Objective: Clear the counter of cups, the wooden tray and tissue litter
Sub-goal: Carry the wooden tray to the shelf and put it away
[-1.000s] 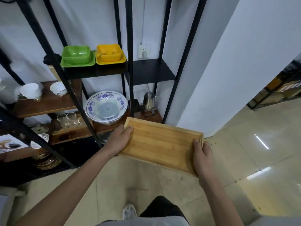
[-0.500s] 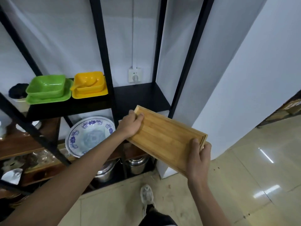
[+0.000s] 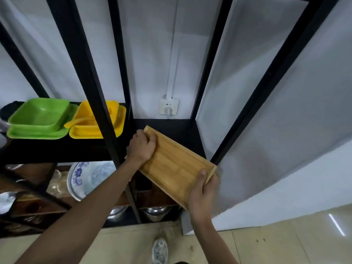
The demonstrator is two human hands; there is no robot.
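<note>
Bamboo, stiff and probably light, the wooden tray (image 3: 177, 164) hangs tilted at the black shelf (image 3: 171, 128), left hand (image 3: 142, 147) clasping its far end and right hand (image 3: 203, 195) pinching the near corner, sensible holds for its smooth rims.

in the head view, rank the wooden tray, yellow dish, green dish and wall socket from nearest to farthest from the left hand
1. wooden tray: held in the left hand, its far end over the black shelf.
2. yellow dish: on the shelf, just left of the hand, behind the black post.
3. wall socket: on the wall, up and right; nearly level with the yellow dish.
4. green dish: far left on the shelf.
</note>
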